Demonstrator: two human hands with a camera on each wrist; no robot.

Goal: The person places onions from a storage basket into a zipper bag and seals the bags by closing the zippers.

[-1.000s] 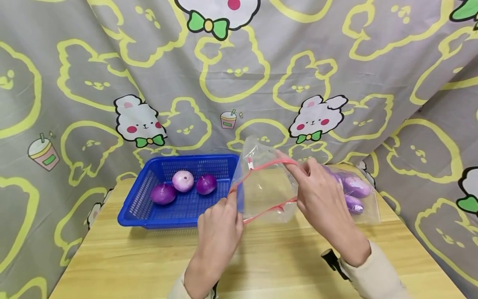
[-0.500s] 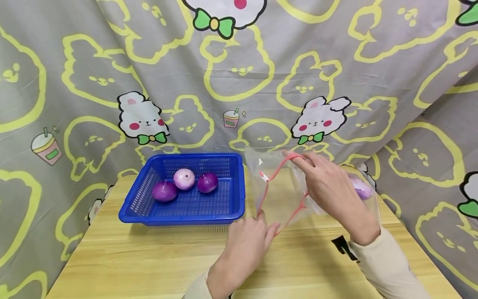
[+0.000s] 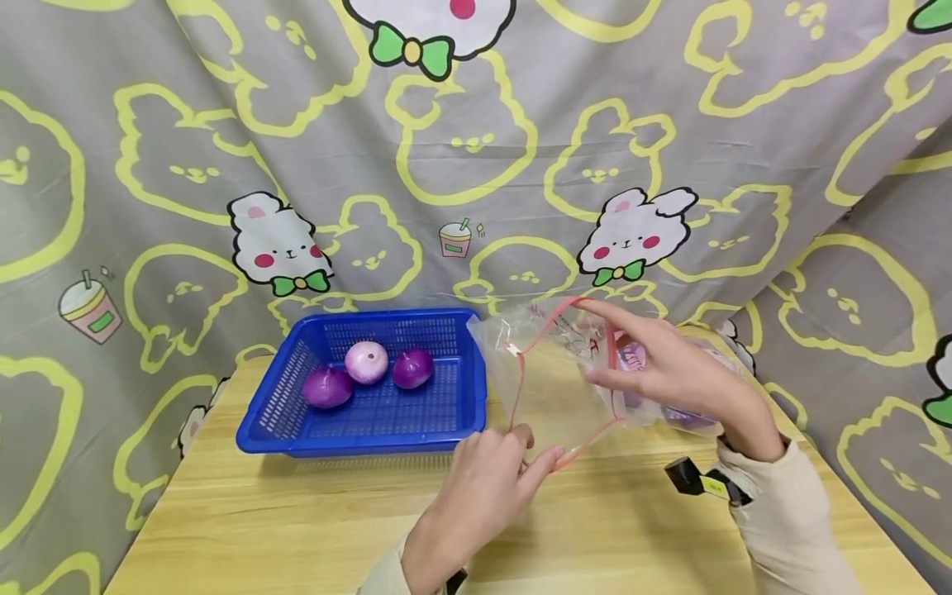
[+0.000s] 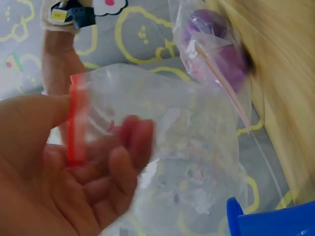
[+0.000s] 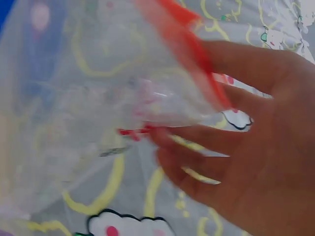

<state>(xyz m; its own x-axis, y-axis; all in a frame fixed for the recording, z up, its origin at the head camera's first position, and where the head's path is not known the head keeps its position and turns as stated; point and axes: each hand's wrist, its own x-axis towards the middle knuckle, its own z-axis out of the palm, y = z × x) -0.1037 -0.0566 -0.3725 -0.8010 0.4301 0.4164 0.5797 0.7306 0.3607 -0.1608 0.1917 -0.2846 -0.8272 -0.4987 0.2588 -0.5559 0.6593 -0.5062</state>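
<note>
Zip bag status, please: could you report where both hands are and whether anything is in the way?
Left hand pinches zip bag red rim, near side. Right hand holds far rim, mouth spread. Blue basket beside it, apart.

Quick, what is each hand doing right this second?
Left hand: fingers pinch the red rim of the clear zip bag.
Right hand: fingers hold the far side of the rim, spreading the mouth.
</note>
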